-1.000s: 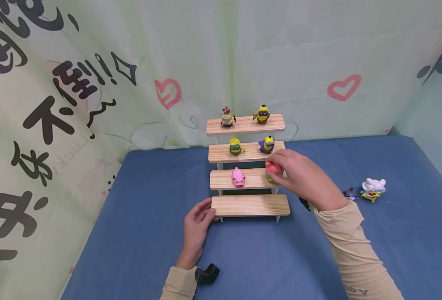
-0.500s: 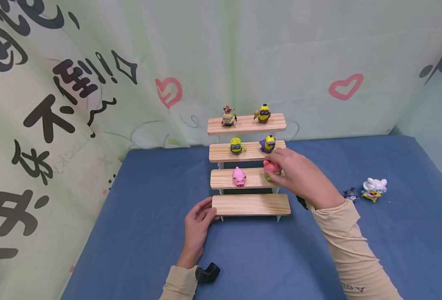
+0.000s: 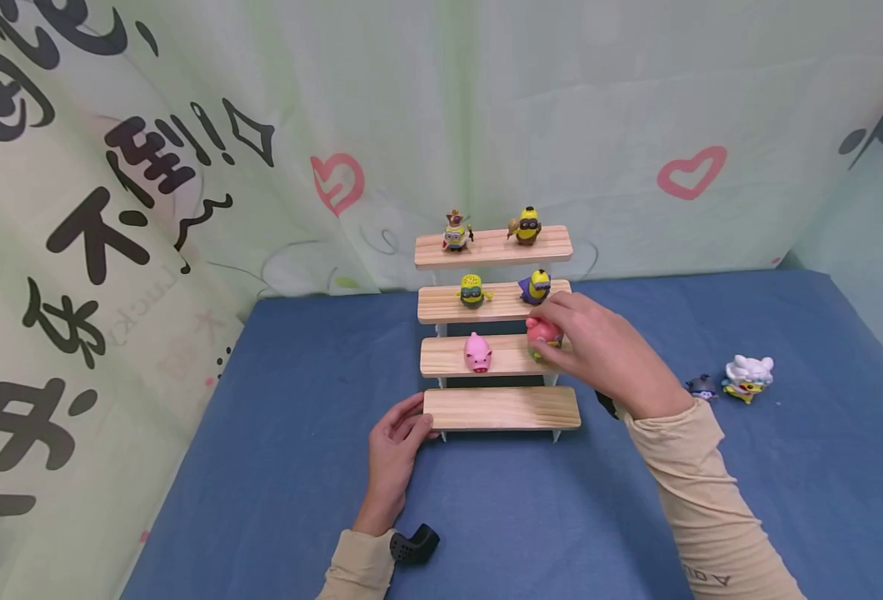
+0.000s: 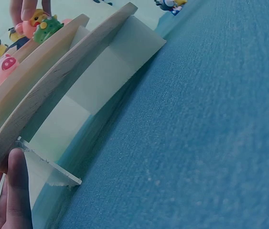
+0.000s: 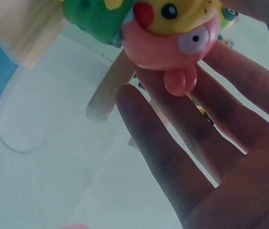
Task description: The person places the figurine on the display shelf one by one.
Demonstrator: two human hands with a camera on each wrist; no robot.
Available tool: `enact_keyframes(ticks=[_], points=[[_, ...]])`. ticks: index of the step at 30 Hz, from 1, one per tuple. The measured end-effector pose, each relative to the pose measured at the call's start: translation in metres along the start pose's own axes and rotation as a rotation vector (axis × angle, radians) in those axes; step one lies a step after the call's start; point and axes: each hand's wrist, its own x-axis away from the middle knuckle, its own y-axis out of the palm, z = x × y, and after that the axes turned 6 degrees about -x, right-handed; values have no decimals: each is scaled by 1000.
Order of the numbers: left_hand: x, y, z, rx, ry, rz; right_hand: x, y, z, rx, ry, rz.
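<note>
My right hand (image 3: 606, 354) pinches a small figurine (image 3: 542, 332) with a pink hood, a yellow face and a green body. It is at the right end of the third tier down of a wooden display stand (image 3: 501, 408); whether its base bears on the board I cannot tell. In the right wrist view, fingers (image 5: 158, 138) lie behind the pink hood (image 5: 172, 47). My left hand (image 3: 395, 458) grips the left end of the lowest board, a fingertip (image 4: 17, 167) underneath. A pink pig figurine (image 3: 477, 353) stands left of the held figurine.
Minion figurines stand on the upper two tiers, including a purple-caped one (image 3: 536, 287) just behind my right hand. On the blue cloth (image 3: 299, 400) to the right are a dark little figurine (image 3: 702, 387) and a white-hooded yellow one (image 3: 747, 378). A printed curtain (image 3: 561, 108) hangs behind.
Over the last second the right hand has shifted the pink-hooded figurine slightly left along its tier. The left hand stays on the lowest board.
</note>
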Motion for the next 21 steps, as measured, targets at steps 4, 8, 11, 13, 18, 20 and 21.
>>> enact_keyframes(ticks=[4, 8, 11, 13, 18, 20, 21], points=[[0, 0, 1, -2, -2, 0, 2, -2, 0, -6, 12, 2], [1, 0, 1, -14, -10, 1, 6, -4, 1, -14, -9, 22], [0, 0, 1, -16, -13, 1, 9, -6, 2, -13, -18, 39], [0, 0, 1, -17, -14, 0, 11, -8, 3, -10, -22, 50], [0, 0, 2, -14, -14, 1, 18, -12, 6, -4, -39, 78], [0, 0, 1, -13, -16, 1, 21, -14, 7, -1, -35, 78], [1, 0, 1, -12, -18, 1, 23, -15, 8, 2, -31, 79]])
